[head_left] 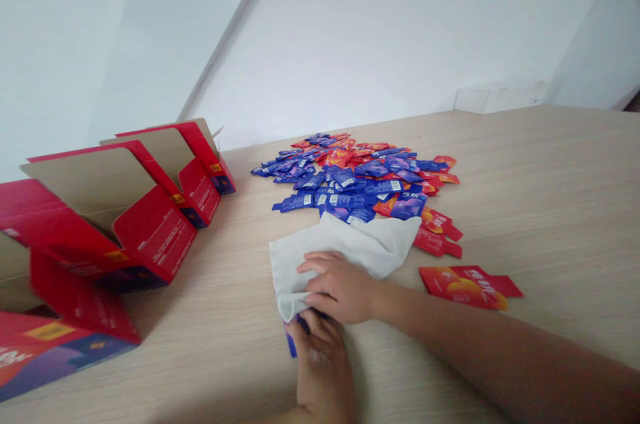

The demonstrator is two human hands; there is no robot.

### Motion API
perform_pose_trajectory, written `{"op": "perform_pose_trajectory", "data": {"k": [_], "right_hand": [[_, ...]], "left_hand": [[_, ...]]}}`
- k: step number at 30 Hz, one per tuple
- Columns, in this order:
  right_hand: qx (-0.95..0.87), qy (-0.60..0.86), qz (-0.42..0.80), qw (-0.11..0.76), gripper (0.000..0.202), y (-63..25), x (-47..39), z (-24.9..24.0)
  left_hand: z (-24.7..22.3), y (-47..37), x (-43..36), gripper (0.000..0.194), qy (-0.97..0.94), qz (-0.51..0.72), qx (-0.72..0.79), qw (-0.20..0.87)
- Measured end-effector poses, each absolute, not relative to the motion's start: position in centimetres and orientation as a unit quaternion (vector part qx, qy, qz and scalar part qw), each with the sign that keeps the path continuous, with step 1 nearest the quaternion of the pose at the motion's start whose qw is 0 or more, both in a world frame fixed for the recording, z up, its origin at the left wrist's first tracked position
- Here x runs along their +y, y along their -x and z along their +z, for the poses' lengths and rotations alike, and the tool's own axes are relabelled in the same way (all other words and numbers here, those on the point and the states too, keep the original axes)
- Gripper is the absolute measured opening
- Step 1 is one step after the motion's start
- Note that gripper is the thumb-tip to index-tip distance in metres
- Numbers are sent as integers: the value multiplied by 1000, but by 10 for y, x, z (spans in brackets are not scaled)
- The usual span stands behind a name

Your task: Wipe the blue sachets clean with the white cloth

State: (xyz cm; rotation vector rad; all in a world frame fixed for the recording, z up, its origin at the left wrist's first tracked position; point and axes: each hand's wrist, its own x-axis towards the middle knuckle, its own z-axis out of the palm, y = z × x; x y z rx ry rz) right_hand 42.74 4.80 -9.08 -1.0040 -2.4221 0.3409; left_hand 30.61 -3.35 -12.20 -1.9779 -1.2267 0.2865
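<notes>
A white cloth lies crumpled over the light wood table, with my right hand on top of it. The fingers of that hand are bent and press the fabric down, gathering it at its near end. Just below, my left hand holds a blue sachet against the tabletop. Most of this sachet is hidden by the cloth and my fingers. Beyond the cloth spreads a heap of blue and red sachets. A single red sachet with an orange fruit print lies to the right, near my right forearm.
Several red cardboard boxes with raised flaps stand in a row on the left, among them a near box and a middle box. A white wall rises behind the table. A small white object sits against it.
</notes>
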Motion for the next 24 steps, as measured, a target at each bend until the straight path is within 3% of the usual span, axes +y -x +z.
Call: {"op": "perform_pose_trajectory", "data": {"k": [24], "right_hand": [[-884, 371, 120, 258, 26, -427, 47, -91]], "left_hand": [[-121, -309, -35, 37, 760, 137, -497, 396]]}}
